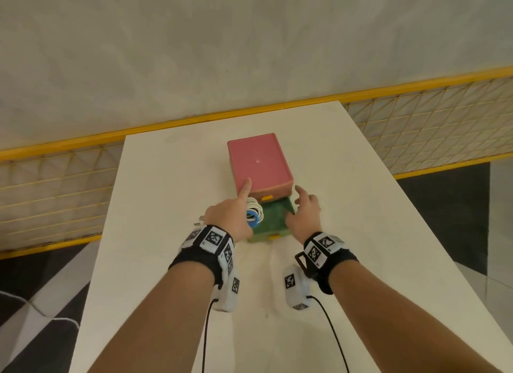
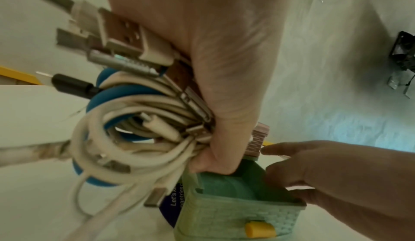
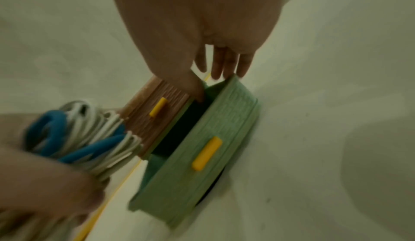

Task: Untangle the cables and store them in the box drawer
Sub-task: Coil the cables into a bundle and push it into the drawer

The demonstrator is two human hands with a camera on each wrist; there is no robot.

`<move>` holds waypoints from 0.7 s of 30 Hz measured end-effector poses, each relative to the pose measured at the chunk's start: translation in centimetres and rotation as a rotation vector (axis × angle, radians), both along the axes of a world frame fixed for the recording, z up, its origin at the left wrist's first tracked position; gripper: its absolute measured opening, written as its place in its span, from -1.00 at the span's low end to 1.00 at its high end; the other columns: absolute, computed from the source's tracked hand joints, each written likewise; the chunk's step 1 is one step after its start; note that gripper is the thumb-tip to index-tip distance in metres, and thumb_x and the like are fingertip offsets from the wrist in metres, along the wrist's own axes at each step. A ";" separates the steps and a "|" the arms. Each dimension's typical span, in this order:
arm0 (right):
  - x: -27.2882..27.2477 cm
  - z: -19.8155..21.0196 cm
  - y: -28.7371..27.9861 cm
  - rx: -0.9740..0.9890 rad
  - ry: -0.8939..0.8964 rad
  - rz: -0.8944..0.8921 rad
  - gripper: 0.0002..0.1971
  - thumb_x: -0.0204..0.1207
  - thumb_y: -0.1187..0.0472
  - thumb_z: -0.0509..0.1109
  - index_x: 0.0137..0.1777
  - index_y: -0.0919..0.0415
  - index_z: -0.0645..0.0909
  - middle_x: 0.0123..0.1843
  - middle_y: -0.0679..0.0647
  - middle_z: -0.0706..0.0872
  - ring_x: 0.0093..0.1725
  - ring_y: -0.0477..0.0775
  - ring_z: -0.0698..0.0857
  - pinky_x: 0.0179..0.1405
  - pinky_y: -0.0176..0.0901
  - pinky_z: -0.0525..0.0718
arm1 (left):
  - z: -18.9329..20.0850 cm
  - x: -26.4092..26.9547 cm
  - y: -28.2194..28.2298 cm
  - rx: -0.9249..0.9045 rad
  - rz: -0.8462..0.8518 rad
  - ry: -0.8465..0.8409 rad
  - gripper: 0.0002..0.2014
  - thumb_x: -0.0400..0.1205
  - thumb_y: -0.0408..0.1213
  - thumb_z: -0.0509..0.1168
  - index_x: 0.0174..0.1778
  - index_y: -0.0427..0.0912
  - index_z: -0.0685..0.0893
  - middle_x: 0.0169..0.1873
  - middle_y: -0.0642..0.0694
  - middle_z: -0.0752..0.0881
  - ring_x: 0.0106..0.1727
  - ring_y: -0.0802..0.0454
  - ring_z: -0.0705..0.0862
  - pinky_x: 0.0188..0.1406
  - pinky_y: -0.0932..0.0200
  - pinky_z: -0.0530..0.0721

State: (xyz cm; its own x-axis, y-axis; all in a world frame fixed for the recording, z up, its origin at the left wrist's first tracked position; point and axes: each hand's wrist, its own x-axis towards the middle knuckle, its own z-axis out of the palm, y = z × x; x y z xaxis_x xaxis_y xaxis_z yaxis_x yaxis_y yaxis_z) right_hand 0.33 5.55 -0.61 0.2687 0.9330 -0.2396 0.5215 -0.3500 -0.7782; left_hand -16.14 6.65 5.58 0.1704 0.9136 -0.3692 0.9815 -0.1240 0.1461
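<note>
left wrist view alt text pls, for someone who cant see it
The left hand grips a coiled bundle of white and blue cables, plugs sticking out, at the rim of an open green drawer with a yellow handle. The right hand holds the drawer's side wall.

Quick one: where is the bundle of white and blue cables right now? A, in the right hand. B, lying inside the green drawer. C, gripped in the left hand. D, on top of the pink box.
C: the left hand grips the coiled cables beside the open green drawer, whose side wall the right hand pinches.
</note>
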 end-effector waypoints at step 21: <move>2.6 -1.3 -3.9 0.176 -0.240 0.498 -0.08 0.47 0.48 0.18 0.64 -0.28 -0.13 0.69 -0.33 -0.14 0.28 0.19 0.56 0.17 0.05 0.67 | -4.0 10.2 -1.9 -0.046 0.124 0.072 -0.73 0.65 -0.26 0.29 0.23 -0.28 0.65 0.21 -0.27 0.72 0.25 -0.23 0.68 0.17 -0.01 0.67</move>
